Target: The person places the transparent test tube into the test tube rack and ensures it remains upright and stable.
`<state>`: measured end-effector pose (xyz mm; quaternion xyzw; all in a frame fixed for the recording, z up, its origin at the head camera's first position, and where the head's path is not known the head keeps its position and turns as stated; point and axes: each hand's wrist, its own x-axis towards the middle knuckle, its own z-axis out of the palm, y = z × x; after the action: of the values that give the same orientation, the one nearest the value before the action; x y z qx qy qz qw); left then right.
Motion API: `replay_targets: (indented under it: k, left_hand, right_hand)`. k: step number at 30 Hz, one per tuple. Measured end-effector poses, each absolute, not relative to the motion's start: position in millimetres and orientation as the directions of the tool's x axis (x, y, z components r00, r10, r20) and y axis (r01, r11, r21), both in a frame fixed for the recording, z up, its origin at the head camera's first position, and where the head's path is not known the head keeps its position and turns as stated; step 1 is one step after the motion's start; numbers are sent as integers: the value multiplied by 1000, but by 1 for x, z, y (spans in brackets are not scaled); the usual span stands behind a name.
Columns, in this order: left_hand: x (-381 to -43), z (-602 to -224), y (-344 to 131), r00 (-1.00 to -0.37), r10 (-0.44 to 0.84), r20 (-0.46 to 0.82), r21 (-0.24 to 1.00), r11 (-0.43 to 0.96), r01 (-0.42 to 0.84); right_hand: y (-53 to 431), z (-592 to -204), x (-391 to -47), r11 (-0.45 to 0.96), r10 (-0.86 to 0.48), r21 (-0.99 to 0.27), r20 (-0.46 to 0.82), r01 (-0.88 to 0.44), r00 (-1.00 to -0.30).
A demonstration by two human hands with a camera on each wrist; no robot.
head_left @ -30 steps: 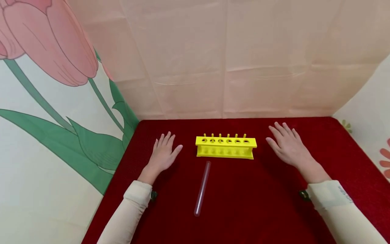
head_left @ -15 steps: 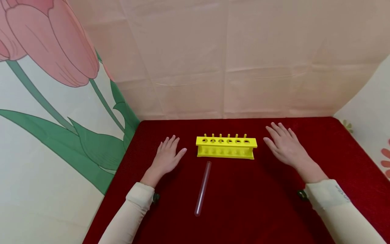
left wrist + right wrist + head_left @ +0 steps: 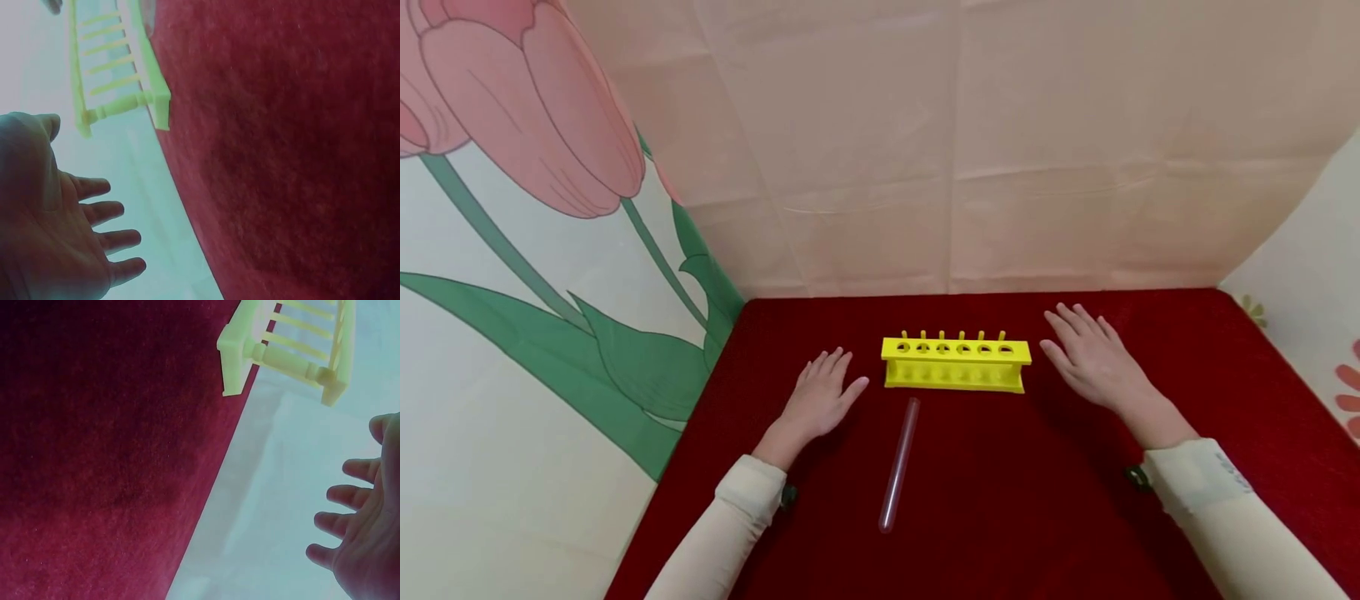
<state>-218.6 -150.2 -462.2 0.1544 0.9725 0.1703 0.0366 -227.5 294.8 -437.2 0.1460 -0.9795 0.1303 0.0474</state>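
In the head view a yellow test tube rack (image 3: 955, 367) stands toward the back of the table, with a row of round holes on top and pegs behind. A clear test tube (image 3: 898, 467) lies on the cloth in front of it, slightly aslant. My left hand (image 3: 820, 402) is left of the rack, fingers spread and holding nothing. To the rack's right hovers my right hand (image 3: 1096, 360), fingers also spread, touching neither rack nor tube. Both wrist views show the rack's ends, the left one (image 3: 122, 69) and the right one (image 3: 287, 350), apart from the fingers.
Dark red cloth (image 3: 1015, 500) covers the table. A beige curtain (image 3: 955, 167) hangs behind its back edge. At the left is a white panel with a printed pink tulip (image 3: 535, 108); a white panel with small flowers (image 3: 1300, 250) borders the right side.
Both hands have drifted inward toward the rack, the left one also slightly nearer the person. Rack and test tube have stayed in place.
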Motion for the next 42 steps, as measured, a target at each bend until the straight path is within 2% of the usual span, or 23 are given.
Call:
replay_targets:
  k: [42]
  left_hand:
    - [-198, -469, -120, -924, 370, -99, 327, 889, 321]
  right_hand:
    - [273, -442, -227, 918, -306, -230, 112, -324, -945]
